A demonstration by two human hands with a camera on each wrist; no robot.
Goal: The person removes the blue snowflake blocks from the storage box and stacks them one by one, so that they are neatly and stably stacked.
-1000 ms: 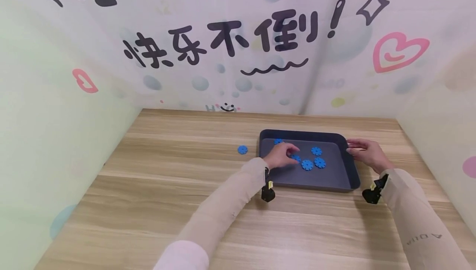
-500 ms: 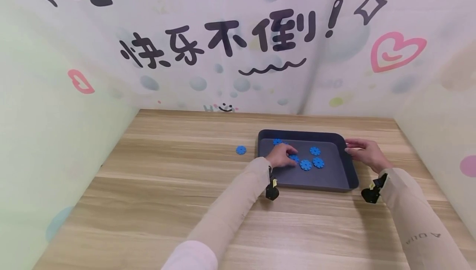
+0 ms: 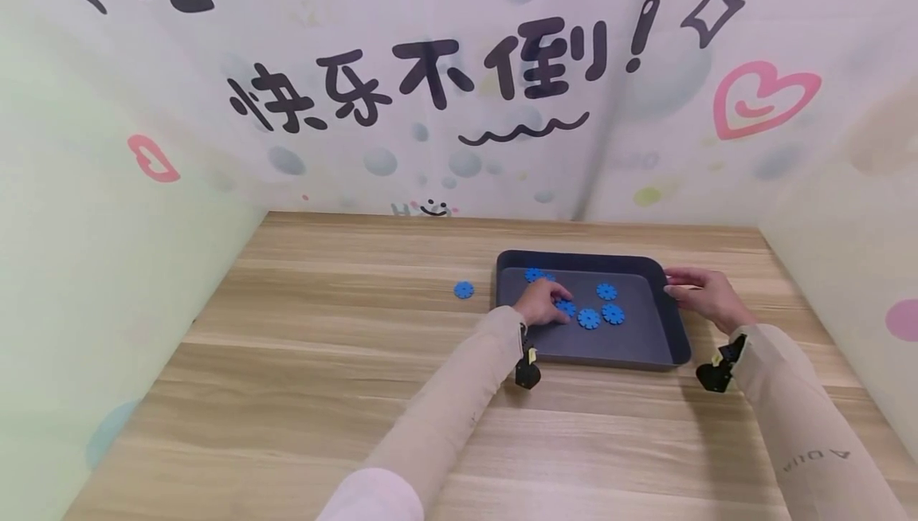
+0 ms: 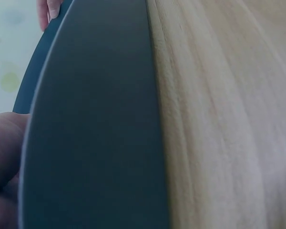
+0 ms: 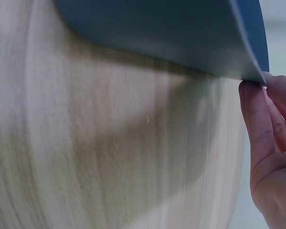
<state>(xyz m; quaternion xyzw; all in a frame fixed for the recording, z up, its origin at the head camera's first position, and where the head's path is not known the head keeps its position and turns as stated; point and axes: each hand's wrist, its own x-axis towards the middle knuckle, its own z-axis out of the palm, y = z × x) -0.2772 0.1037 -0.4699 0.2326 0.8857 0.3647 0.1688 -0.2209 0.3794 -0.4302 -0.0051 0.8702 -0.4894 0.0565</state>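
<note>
A dark grey rectangular baking tray [image 3: 602,346] lies on the wooden table, with several blue notched building discs in it. My left hand [image 3: 541,302] reaches over the tray's left part, thumb and index finger bent around the edges of one blue building disc [image 3: 566,308]. Its palm and other fingers hide part of the tray floor. In the left wrist view the tray wall covers most of that hand [image 4: 5,148] and the disc. At the tray's right end, my right hand [image 3: 713,299] pinches the rim between thumb and fingers, as the right wrist view confirms.
One blue disc [image 3: 464,289] lies on the table [image 3: 323,346] just left of the tray. Inside the tray, discs [image 3: 589,319] sit to the right of my left hand and another [image 3: 534,275] near the back left corner. A printed cloth backdrop [image 3: 358,162] stands behind.
My left hand has lowered slightly onto the disc in the tray. The right hand stays at the rim, and the tray keeps its place. The head view has shifted a little.
</note>
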